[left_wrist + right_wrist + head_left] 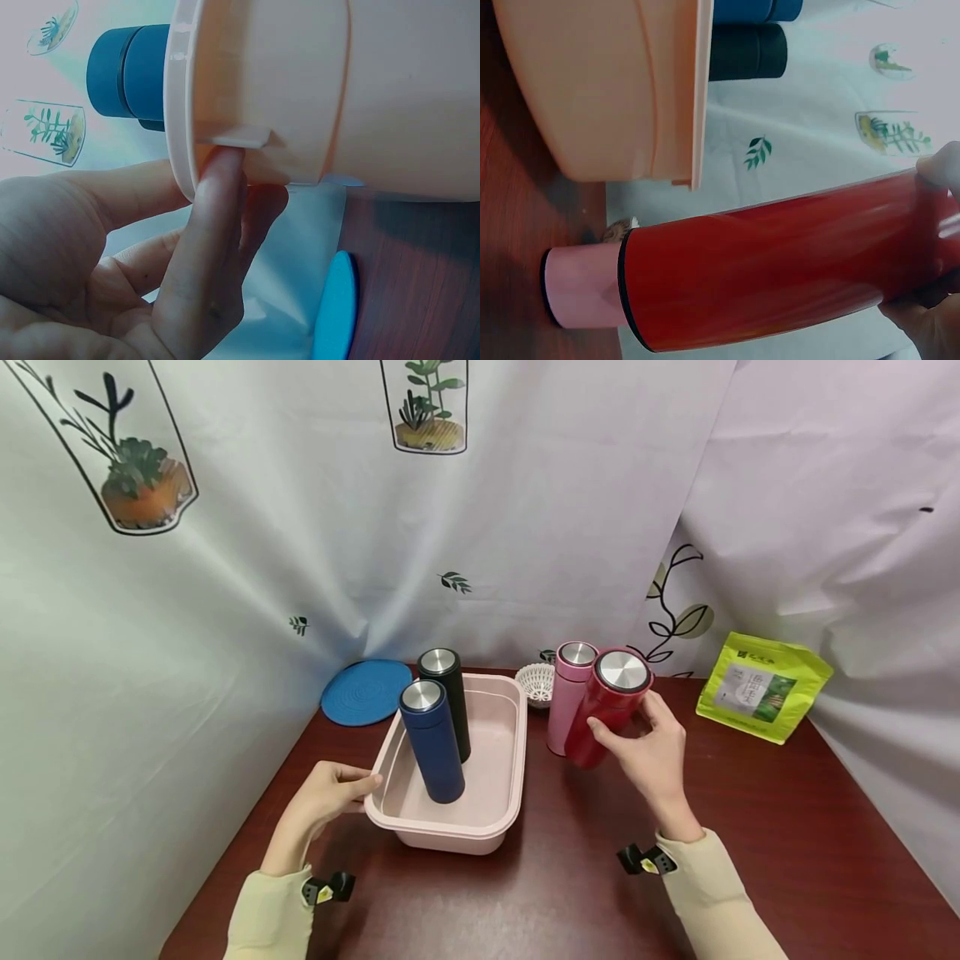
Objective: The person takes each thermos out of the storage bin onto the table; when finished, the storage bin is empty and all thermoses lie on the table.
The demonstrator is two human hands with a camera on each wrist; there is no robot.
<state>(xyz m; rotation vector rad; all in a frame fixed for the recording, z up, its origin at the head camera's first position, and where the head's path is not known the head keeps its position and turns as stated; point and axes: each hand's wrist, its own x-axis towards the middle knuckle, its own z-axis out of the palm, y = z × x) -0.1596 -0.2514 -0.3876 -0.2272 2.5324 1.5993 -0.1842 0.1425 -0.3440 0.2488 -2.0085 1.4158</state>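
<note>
My right hand (654,752) grips a red thermos bottle (598,720) with a silver-topped lid, thumb on one side and fingers on the other. In the right wrist view the bottle (780,262) tilts, its black-edged base off the table. Close behind it a pink thermos bottle (566,706) stands upright on the table. My left hand (330,797) pinches the left rim of a pale pink plastic basin (491,831); the left wrist view shows fingers under the rim. Inside the basin stand a dark blue thermos bottle (435,747) and a black one (453,702) behind it.
A round blue mat (365,692) leans at the back left beside the basin. Behind the pink bottle sits a small white woven basket (536,682). A yellow-green pouch (763,687) is at the back right. White printed curtains (525,527) border the dark red table (555,893).
</note>
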